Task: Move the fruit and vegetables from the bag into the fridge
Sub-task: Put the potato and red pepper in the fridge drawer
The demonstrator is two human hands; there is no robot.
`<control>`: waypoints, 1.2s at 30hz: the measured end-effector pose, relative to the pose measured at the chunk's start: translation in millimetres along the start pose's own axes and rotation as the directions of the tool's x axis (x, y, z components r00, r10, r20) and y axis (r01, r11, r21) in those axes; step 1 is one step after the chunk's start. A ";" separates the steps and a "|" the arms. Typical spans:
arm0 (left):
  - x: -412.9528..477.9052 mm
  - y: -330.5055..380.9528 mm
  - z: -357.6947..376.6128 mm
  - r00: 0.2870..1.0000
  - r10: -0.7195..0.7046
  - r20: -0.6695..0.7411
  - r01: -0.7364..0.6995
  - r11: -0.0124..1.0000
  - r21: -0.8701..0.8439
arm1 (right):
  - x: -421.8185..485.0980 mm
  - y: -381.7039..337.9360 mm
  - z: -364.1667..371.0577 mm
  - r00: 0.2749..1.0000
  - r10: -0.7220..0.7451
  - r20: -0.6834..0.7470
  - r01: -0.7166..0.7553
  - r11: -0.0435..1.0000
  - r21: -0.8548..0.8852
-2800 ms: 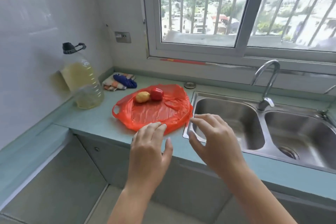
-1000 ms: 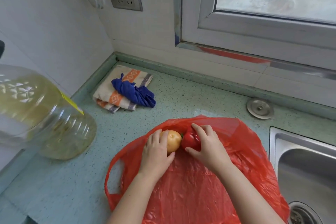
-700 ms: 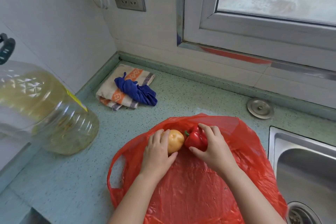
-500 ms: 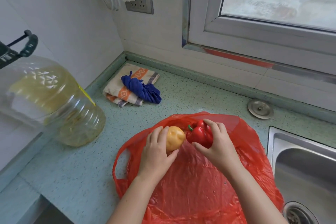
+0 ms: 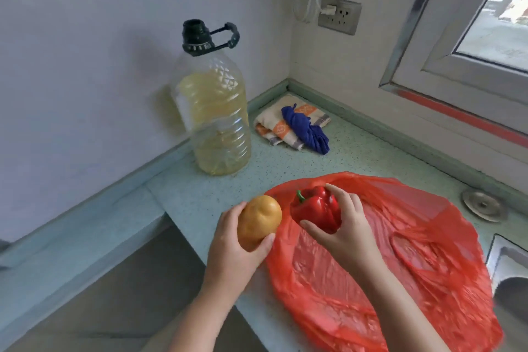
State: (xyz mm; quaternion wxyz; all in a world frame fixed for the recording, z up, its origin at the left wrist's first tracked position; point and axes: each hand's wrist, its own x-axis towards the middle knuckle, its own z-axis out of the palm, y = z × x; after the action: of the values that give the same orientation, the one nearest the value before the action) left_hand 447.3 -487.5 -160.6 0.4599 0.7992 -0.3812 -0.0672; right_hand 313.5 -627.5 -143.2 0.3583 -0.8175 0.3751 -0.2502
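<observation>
A red plastic bag [image 5: 400, 266] lies flat and crumpled on the green speckled counter [image 5: 351, 160]. My left hand [image 5: 231, 248] is shut on a yellow-brown potato [image 5: 258, 221], held up past the bag's left edge. My right hand [image 5: 343, 226] is shut on a red bell pepper [image 5: 315, 208] with a green stem, lifted just above the bag's far left part. The two vegetables are side by side, a small gap between them. No fridge is in view.
A large oil bottle [image 5: 214, 111] with a black cap stands near the left wall. Folded cloths [image 5: 294, 126] lie in the corner. A round metal cap [image 5: 483, 206] and a steel sink's edge [image 5: 505, 260] are at right. The counter drops to a lower ledge [image 5: 77, 266] at left.
Both hands closed on the potato and the pepper on the bag, then lifted them up and to the left. The view has swung left, bringing the whole oil bottle in.
</observation>
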 end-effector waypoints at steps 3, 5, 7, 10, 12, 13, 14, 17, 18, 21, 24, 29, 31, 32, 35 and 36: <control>-36.8 -16.3 -37.5 0.991 -0.060 -0.121 0.060 0.998 -0.002 | -13.8 -32.8 28.1 0.990 -0.098 0.103 0.095 0.995 0.033; -64.3 -24.6 -61.5 0.971 -0.121 -0.205 0.121 0.993 -0.015 | -27.4 -54.6 44.9 0.973 -0.161 0.166 0.153 0.986 0.059; -93.4 -30.0 -83.8 0.941 -0.180 -0.287 0.182 0.983 -0.018 | -44.8 -74.9 60.1 0.949 -0.221 0.223 0.206 0.974 0.090; -140.5 -33.5 -114.3 0.884 -0.271 -0.381 0.276 0.960 -0.041 | -80.6 -104.2 78.8 0.898 -0.303 0.320 0.276 0.953 0.128; -174.7 -32.4 -134.2 0.834 -0.330 -0.442 0.336 0.939 -0.069 | -107.6 -122.7 89.4 0.846 -0.351 0.401 0.311 0.936 0.162; -192.5 -31.5 -143.7 0.803 -0.356 -0.479 0.363 0.928 -0.081 | -121.1 -132.0 94.7 0.815 -0.378 0.438 0.332 0.926 0.182; -210.4 -30.7 -153.0 0.769 -0.378 -0.515 0.386 0.917 -0.097 | -134.4 -140.7 100.3 0.785 -0.407 0.468 0.352 0.913 0.205; -263.2 -28.8 -179.6 0.664 -0.442 -0.603 0.439 0.883 -0.164 | -174.3 -167.1 115.5 0.698 -0.485 0.526 0.406 0.874 0.267; -280.4 -27.9 -187.6 0.632 -0.456 -0.626 0.449 0.875 -0.184 | -188.6 -176.0 119.4 0.671 -0.507 0.541 0.417 0.862 0.289; -330.5 -22.9 -210.1 0.535 -0.489 -0.689 0.458 0.853 -0.250 | -233.3 -203.0 127.9 0.582 -0.573 0.578 0.427 0.819 0.382; -382.9 -16.5 -233.8 0.432 -0.498 -0.752 0.458 0.839 -0.293 | -279.3 -228.8 139.2 0.481 -0.639 0.601 0.445 0.768 0.460; -476.5 -3.1 -273.0 0.238 -0.516 -0.823 0.466 0.804 -0.369 | -369.4 -269.8 170.9 0.285 -0.713 0.641 0.425 0.693 0.582; -511.8 2.7 -284.3 0.142 -0.515 -0.845 0.468 0.788 -0.401 | -407.3 -284.7 182.7 0.198 -0.739 0.643 0.404 0.660 0.634; -530.6 5.2 -289.9 0.079 -0.511 -0.856 0.471 0.776 -0.420 | -427.6 -292.5 188.2 0.146 -0.750 0.645 0.398 0.641 0.656; -581.7 8.8 -302.5 -0.105 -0.491 -0.865 0.485 0.734 -0.476 | -481.5 -315.1 201.4 -0.002 -0.768 0.640 0.375 0.593 0.713; -597.1 8.9 -305.7 -0.161 -0.483 -0.861 0.489 0.718 -0.494 | -497.8 -322.1 206.4 -0.045 -0.771 0.635 0.364 0.580 0.729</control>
State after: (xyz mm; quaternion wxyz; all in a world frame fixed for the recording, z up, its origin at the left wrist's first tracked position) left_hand 164.3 119.8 -125.2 0.5234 0.7064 0.3578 0.3147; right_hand 297.9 -2.1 -91.4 0.4953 -0.7899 -0.3492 0.0941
